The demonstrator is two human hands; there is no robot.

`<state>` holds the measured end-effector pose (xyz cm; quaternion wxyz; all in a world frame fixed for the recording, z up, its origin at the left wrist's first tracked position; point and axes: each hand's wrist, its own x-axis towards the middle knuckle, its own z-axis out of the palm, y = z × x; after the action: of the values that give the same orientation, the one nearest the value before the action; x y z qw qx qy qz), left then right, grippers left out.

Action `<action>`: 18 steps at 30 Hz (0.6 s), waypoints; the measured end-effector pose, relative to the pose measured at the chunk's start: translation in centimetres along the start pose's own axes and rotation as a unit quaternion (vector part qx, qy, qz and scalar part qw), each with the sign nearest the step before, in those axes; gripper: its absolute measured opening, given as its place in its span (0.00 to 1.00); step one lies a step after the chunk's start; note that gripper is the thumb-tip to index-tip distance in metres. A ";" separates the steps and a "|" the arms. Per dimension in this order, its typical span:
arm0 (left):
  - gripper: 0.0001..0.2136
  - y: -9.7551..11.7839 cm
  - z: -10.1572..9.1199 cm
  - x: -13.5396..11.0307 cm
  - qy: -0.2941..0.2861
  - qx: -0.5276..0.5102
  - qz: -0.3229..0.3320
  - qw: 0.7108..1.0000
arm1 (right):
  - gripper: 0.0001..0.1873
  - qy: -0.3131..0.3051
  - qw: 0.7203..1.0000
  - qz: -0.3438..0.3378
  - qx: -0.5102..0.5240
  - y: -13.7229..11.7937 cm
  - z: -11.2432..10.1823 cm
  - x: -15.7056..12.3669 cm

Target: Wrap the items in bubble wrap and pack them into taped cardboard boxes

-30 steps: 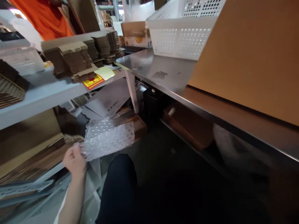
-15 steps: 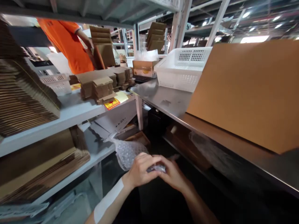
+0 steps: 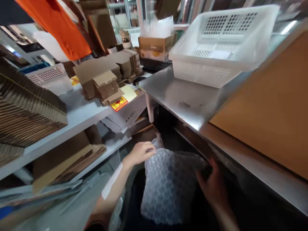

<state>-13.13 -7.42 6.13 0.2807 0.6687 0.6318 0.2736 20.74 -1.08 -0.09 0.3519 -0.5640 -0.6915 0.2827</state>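
Observation:
A sheet of clear bubble wrap (image 3: 169, 186) hangs spread out below the steel table's edge, over my lap. My left hand (image 3: 141, 153) pinches its upper left corner, fingers closed on the plastic. At the sheet's upper right edge my right hand (image 3: 213, 184) grips it, in shadow just under the table lip. Both hands hold the sheet stretched between them.
A steel table (image 3: 183, 96) carries a white perforated basket (image 3: 216, 48) and a large brown cardboard sheet (image 3: 271, 109). Left, white shelves (image 3: 72, 115) hold stacks of flat cardboard boxes (image 3: 103, 80). A person in an orange shirt (image 3: 55, 29) stands behind.
A second ago only my left hand held the bubble wrap near the shelf. Both hands then met on it, and now they have drawn apart, spreading the sheet open.

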 end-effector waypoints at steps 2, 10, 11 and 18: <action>0.10 2.7 -1.8 0.1 -0.048 -0.007 0.017 0.999 | 0.44 -0.084 0.988 -0.109 -0.077 -5.0 -0.9 -0.7; 0.11 14.2 -11.5 0.7 -0.185 -0.204 -0.003 0.961 | 0.24 -0.407 0.894 -0.181 0.054 -25.3 -6.8 4.8; 0.12 15.5 -13.4 0.9 -0.195 -0.208 -0.001 0.958 | 0.26 -0.421 0.890 -0.164 0.063 -27.3 -8.4 5.8; 0.11 26.9 -24.6 0.6 -0.234 -0.142 0.084 0.958 | 0.24 -0.432 0.870 -0.235 -0.033 -39.9 -20.3 7.7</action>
<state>-12.21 -7.24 42.54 0.4886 0.7181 0.4444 0.2194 13.04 -1.77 44.72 0.0557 -0.2175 -0.8957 0.3838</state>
